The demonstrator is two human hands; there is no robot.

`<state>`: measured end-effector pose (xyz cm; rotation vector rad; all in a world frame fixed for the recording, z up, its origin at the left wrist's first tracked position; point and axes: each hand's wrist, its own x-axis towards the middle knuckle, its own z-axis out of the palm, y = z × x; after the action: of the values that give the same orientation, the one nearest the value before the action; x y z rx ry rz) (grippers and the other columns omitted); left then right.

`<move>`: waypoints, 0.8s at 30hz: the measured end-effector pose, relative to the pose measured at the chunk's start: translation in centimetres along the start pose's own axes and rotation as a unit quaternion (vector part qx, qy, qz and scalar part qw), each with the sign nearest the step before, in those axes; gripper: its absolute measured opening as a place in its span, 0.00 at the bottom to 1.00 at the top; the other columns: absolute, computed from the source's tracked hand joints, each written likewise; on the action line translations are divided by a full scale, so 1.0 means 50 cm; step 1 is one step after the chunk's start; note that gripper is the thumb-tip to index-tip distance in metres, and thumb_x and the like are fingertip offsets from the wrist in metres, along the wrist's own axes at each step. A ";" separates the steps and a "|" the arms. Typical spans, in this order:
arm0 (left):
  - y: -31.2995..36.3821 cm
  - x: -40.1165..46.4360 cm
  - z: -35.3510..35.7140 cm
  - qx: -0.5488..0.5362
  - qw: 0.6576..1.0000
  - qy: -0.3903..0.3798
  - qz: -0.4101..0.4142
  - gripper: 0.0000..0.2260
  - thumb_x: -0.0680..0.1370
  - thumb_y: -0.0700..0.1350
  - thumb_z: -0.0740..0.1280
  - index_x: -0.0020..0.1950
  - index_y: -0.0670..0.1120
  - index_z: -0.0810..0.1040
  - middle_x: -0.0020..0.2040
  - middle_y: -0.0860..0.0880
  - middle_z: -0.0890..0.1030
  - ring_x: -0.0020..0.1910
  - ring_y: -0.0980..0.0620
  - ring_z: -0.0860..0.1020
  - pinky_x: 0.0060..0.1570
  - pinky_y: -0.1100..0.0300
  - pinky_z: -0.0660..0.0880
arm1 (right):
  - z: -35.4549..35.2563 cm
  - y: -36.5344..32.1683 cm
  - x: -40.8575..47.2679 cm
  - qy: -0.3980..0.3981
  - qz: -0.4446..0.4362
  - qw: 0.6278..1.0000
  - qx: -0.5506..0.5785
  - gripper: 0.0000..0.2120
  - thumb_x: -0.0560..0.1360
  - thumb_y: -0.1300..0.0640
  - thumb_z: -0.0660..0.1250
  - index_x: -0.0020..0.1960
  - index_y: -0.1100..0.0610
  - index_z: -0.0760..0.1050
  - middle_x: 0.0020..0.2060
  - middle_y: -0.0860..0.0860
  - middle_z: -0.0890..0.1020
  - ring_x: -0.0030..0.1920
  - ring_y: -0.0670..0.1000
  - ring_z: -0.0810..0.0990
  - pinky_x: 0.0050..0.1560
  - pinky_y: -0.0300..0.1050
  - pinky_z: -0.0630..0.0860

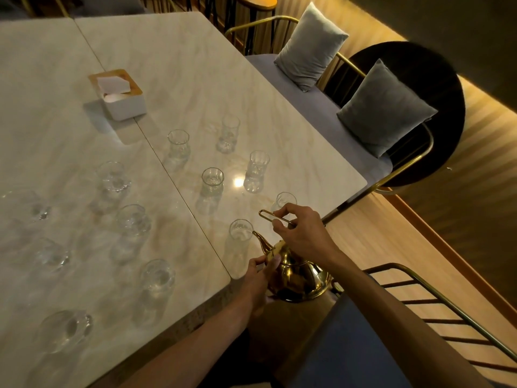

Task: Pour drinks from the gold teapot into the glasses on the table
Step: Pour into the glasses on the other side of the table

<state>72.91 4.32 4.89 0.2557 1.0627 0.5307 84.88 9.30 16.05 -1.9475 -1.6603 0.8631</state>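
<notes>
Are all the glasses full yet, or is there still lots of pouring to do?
Whether any glass is filled can't be told; the liquid, if any, looks clear. In hand: the right hand grips the thin handle of the shiny gold metal teapot, the left hand steadies its lid, and the spout tips at the nearest clear ribbed glass. Left: probably the other clear glasses, like the far one on the pale marble table.

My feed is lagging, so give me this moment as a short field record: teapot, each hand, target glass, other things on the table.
teapot: gold teapot, tilted, spout toward the nearest glass
right hand: right hand grips the teapot's loop handle
left hand: left hand holds the pot at its lid
target glass: clear glass at the spout tip; fill level unclear
other glasses: several clear glasses across the marble table
also on table: tissue box
</notes>
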 end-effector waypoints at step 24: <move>-0.007 0.038 -0.012 -0.045 0.998 -0.027 -0.022 0.25 0.74 0.55 0.73 0.66 0.51 0.68 0.55 0.47 0.79 0.56 0.40 0.78 0.57 0.34 0.77 | -0.002 -0.033 0.029 -0.024 -0.001 0.999 -0.044 0.08 0.78 0.53 0.70 0.56 0.54 0.81 0.48 0.50 0.85 0.39 0.51 0.84 0.35 0.35 0.76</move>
<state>73.22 5.00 2.99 0.1659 0.9875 0.5279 83.90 11.04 16.98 -1.9978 -1.7544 0.8554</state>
